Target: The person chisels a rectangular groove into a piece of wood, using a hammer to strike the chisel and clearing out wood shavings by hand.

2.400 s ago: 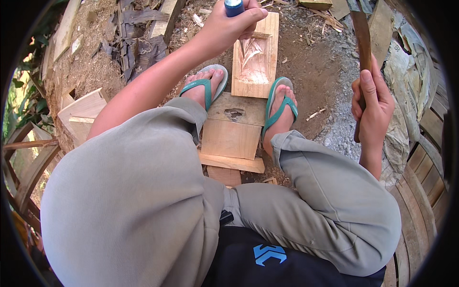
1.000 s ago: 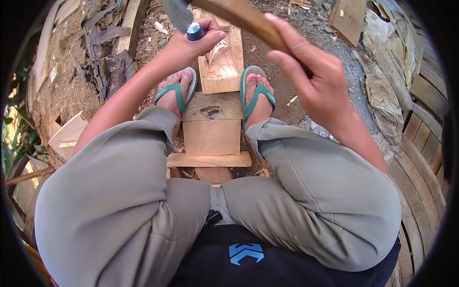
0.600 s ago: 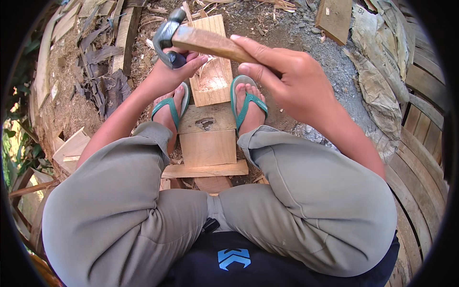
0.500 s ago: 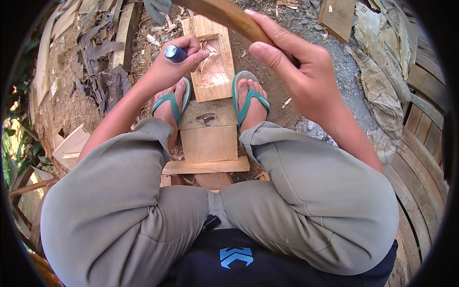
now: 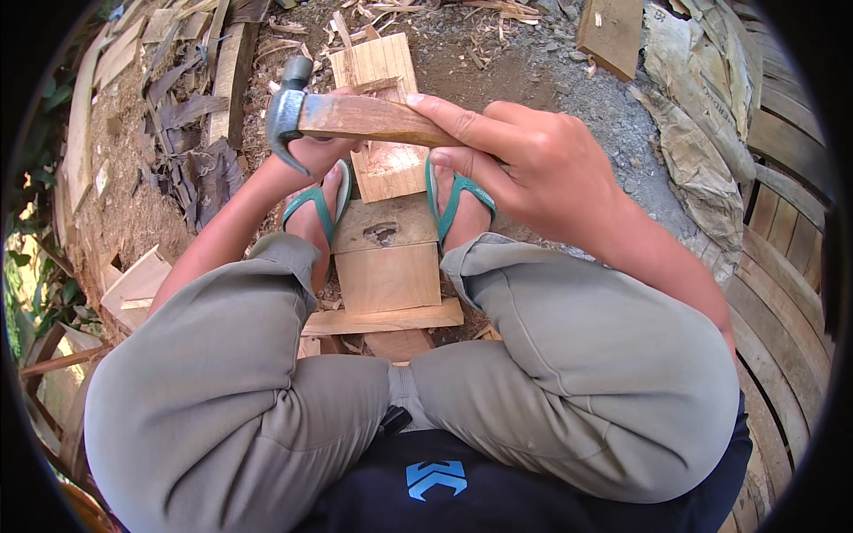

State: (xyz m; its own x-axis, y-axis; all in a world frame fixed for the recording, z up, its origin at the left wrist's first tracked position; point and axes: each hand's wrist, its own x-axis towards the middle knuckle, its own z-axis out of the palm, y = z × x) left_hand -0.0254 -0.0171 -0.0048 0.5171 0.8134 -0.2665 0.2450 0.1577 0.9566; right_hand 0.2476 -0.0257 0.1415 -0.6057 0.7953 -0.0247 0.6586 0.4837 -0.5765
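Observation:
A claw hammer (image 5: 373,122) with a wooden handle is in my right hand (image 5: 546,164), whose fingers are closed round the handle. Its metal head is to the left, above my left hand (image 5: 295,165). That hand is closed and mostly covered by the hammer; the blue-handled chisel it grips is hidden now. Beneath both hands lies a pale wooden block (image 5: 391,184) with a rectangular recess cut into it. The block's near end meets a wooden support (image 5: 407,224) with a dark knot hole, between my feet.
My sandalled feet flank the block, the left foot (image 5: 306,213) and the right foot (image 5: 462,210). Curled wood shavings (image 5: 391,11) litter the ground beyond. A crumpled paper sack (image 5: 689,169) and curved wooden slats (image 5: 773,329) lie to the right. Rough planks (image 5: 233,84) are at the left.
The hammer has come down and left, its head now over my left hand and hiding the chisel. The view has shifted slightly.

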